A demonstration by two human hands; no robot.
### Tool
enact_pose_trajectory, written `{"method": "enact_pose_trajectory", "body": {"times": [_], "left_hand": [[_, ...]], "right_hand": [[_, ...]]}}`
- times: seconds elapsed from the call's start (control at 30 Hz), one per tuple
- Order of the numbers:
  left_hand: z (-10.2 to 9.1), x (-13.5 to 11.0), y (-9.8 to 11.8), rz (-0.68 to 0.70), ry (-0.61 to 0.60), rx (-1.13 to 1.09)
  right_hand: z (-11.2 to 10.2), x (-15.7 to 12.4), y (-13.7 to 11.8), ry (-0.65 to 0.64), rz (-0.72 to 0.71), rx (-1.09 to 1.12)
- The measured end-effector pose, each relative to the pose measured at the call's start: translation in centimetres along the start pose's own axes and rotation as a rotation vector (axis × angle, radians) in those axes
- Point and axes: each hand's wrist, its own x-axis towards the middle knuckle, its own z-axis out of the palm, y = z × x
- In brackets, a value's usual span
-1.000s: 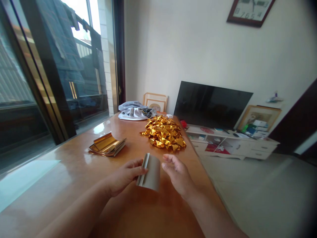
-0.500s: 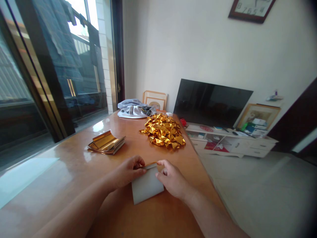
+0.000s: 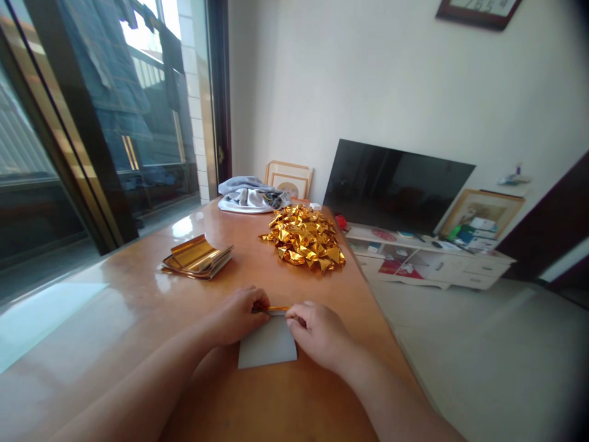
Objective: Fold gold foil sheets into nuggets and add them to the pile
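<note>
A grey-backed foil sheet [image 3: 267,347] lies flat on the wooden table [image 3: 257,276], with a thin gold strip [image 3: 278,308] showing along its folded far edge. My left hand [image 3: 237,316] pinches the left end of that fold. My right hand [image 3: 317,334] presses on the right end, its fingers on the edge. Beyond them, a heap of crumpled, folded gold foil pieces [image 3: 306,239] sits mid-table. A stack of gold foil sheets [image 3: 197,258] lies to the left, its top sheet curling up.
A bundle of grey-white cloth [image 3: 251,196] sits at the table's far end near a framed picture [image 3: 289,181]. Right of the table are a tile floor and a low white cabinet [image 3: 427,264] beneath a leaning black TV screen [image 3: 396,184]. A glass door [image 3: 92,123] runs along the left.
The sheet, held up and curved a second ago, now lies flat and lower in view. Both hands have closed on its folded edge, and the fold has narrowed to a thin gold strip.
</note>
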Motion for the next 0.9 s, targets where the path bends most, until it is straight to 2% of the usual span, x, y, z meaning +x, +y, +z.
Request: {"method": "enact_pose_trajectory", "body": {"times": [0.27, 0.43, 0.57, 0.67, 0.77, 0.9], "left_hand": [[-0.2, 0.0, 0.2, 0.010, 0.003, 0.083], [-1.6, -0.6, 0.9, -0.041, 0.072, 0.029], [-2.8, -1.5, 2.6, 0.014, -0.097, -0.035], [-3.1, -2.0, 3.6, 0.094, -0.147, -0.005], [-3.2, -2.2, 3.9, 0.172, -0.202, 0.026], [-3.5, -2.4, 3.7, 0.189, -0.276, 0.047]], "right_hand": [[0.3, -0.2, -1.0, -0.126, -0.005, -0.140], [0.3, -0.2, -1.0, -0.137, -0.007, -0.133], [0.2, -0.2, -0.9, -0.138, -0.010, -0.125], [0.2, -0.3, -0.8, -0.138, -0.019, -0.116], [0.2, -0.3, -0.7, -0.138, -0.032, -0.109], [0.1, -0.3, -0.5, -0.134, -0.055, -0.094]]}}
